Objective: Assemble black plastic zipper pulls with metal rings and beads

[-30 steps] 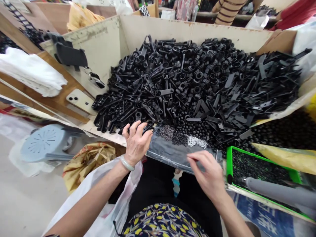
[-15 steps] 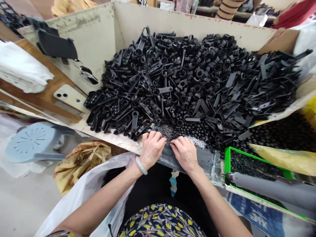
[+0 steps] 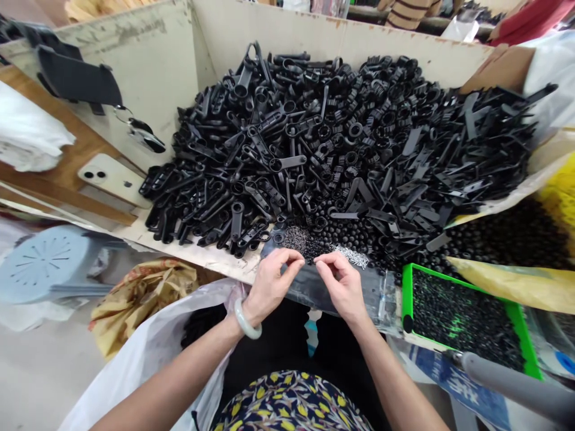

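Observation:
My left hand [image 3: 269, 284] and my right hand [image 3: 344, 284] are raised close together over the front edge of the bench. Each has its thumb and fingers pinched, fingertips nearly facing. What they pinch is too small to make out. Just beyond the fingertips lie a small heap of dark tiny springs [image 3: 300, 239] and a patch of shiny metal pins [image 3: 354, 257] on a dark plastic sheet [image 3: 377, 293]. Behind them a big pile of black plastic lever parts [image 3: 314, 149] fills the wooden tray [image 3: 314, 36]. A pale bangle [image 3: 245, 320] circles my left wrist.
A green bin [image 3: 467, 311] of small black beads stands at the right, a grey bar [image 3: 516, 383] in front of it. A white phone [image 3: 112, 179] and keys [image 3: 139, 131] lie at the left. A grey stool [image 3: 49, 263], a yellow bag [image 3: 144, 293] and a white plastic bag [image 3: 157, 353] sit below.
My left hand left the black parts and came in beside the right hand. Both then lifted from the springs and pins with fingers pinched. The view shifted slightly right.

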The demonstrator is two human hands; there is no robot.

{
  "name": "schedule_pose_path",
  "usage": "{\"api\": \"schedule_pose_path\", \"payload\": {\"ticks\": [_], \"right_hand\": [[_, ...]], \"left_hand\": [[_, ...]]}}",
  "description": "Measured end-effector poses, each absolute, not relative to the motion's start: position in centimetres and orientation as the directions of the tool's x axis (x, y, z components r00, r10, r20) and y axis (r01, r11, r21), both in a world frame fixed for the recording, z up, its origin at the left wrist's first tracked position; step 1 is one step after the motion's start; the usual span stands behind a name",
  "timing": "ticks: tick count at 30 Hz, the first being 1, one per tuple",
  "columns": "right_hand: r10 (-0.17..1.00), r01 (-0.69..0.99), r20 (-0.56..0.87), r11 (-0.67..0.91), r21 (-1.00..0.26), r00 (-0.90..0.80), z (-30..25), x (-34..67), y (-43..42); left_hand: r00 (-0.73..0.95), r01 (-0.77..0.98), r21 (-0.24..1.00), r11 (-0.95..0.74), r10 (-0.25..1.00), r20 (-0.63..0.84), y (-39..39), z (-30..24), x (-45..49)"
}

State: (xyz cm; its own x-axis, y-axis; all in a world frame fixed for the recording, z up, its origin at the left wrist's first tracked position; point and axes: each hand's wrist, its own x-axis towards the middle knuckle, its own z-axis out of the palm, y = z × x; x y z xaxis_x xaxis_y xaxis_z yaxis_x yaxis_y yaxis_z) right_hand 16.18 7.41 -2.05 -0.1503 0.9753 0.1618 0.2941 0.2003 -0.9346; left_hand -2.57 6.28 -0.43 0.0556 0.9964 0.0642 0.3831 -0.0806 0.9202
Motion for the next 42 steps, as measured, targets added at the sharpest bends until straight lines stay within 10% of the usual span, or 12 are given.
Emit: {"api": "schedule_pose_path", "payload": {"ticks": [4,8,22,42], "right_hand": [[0.991,0.069,0.032,0.041,-0.997,-0.127,-1.8,16.6,6.4],[0.989,0.040,-0.007,-0.001,-0.999,-0.145,-2.0,16.8,5.4],[0.976,0.006,-0.070,-0.070,-0.998,-0.207,-2.4,17.1,4.4],[0.893,0.553,0.372,0.450,-0.701,-0.254,-1.0,16.9,3.2]], "left_hand": [[0.189,-0.242,0.903,0.356,0.930,-0.316,5.0,0.1,-0.7],[0.190,-0.424,0.796,0.433,0.902,-0.389,4.4,0.1,0.3],[0.115,-0.364,0.863,0.349,0.937,-0.330,3.1,0.0,0.4],[0.039,-0.620,0.646,0.445,0.840,-0.542,2.8,0.8,1.6]]}}
